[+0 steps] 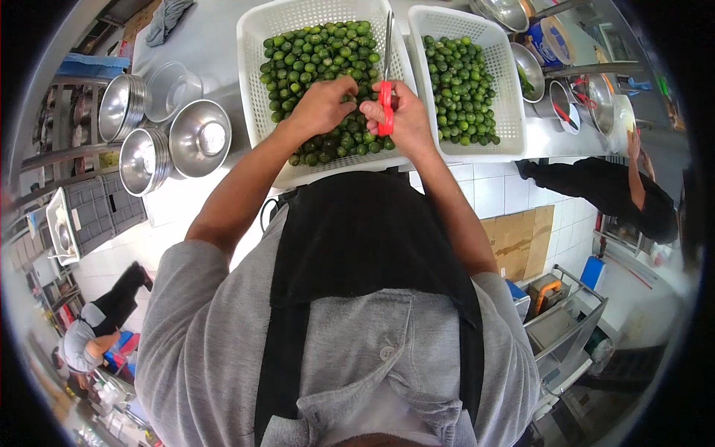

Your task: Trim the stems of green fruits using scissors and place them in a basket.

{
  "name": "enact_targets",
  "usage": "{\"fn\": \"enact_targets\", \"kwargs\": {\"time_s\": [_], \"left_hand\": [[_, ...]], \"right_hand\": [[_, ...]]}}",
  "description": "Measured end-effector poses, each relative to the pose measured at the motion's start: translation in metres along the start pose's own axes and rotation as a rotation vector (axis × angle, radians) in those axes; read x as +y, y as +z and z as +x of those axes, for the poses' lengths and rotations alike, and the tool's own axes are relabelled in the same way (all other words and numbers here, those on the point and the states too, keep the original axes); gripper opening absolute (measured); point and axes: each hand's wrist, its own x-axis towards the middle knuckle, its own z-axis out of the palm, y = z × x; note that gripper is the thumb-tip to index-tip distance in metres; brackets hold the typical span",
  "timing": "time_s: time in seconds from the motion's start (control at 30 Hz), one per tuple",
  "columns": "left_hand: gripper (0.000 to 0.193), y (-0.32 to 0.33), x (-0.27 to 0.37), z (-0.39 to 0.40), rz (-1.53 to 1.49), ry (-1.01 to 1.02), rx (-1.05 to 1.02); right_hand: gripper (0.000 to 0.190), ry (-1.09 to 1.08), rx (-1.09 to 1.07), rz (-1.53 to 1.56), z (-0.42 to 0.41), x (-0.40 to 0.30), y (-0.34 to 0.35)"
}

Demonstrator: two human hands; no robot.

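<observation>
A white perforated plastic basket (pixel 254 112) in front of me holds a heap of small green citrus fruits (pixel 318 53). Over the heap, my left hand (pixel 325 105) has its fingers bent, with a green fruit (pixel 347 98) partly showing between thumb and fingers. My right hand (pixel 406 114) grips red-handled scissors (pixel 385 109) near the basket's right side. The scissor blades point away from me and look closed together. Both hands are close to each other, and they hide part of the fruit beneath.
A second white basket (pixel 511 120) of green fruits (pixel 458 89) stands at right. Stacked steel bowls (pixel 144 162), a single steel bowl (pixel 200 131) and a clear plastic tub (pixel 173 91) sit at left. People (pixel 606 187) work right and left behind. Cardboard (pixel 516 243) lies on the tiled floor.
</observation>
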Motion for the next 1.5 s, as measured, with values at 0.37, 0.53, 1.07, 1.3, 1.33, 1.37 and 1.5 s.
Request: {"fn": "enact_targets", "kwargs": {"time_s": [0.37, 0.53, 1.07, 1.3, 1.33, 1.37, 1.5], "left_hand": [[0.029, -0.030, 0.013, -0.069, -1.804, -0.214, 0.200], [0.030, -0.020, 0.024, -0.078, -1.785, -0.140, 0.198], [0.027, -0.018, 0.030, -0.073, -1.952, -0.218, 0.169], [0.025, -0.014, 0.025, -0.070, -1.943, -0.160, 0.110], [0.024, -0.015, 0.026, -0.069, -1.933, -0.202, 0.126], [0.024, -0.015, 0.027, -0.069, -1.923, -0.244, 0.143], [0.019, -0.017, 0.033, -0.067, -1.950, -0.265, 0.181]], "right_hand": [[0.072, -0.350, -0.132, -0.735, -0.035, -0.015, 0.011], [0.072, -0.462, -0.128, -0.776, -0.036, -0.011, 0.011], [0.077, -0.336, -0.030, -0.635, -0.031, -0.006, 0.003], [0.079, -0.359, -0.081, -0.686, -0.032, -0.010, 0.004], [0.079, -0.340, -0.091, -0.675, -0.032, -0.009, 0.004], [0.079, -0.320, -0.102, -0.665, -0.032, -0.009, 0.004], [0.079, -0.333, -0.106, -0.684, -0.032, -0.012, 0.004]]}}
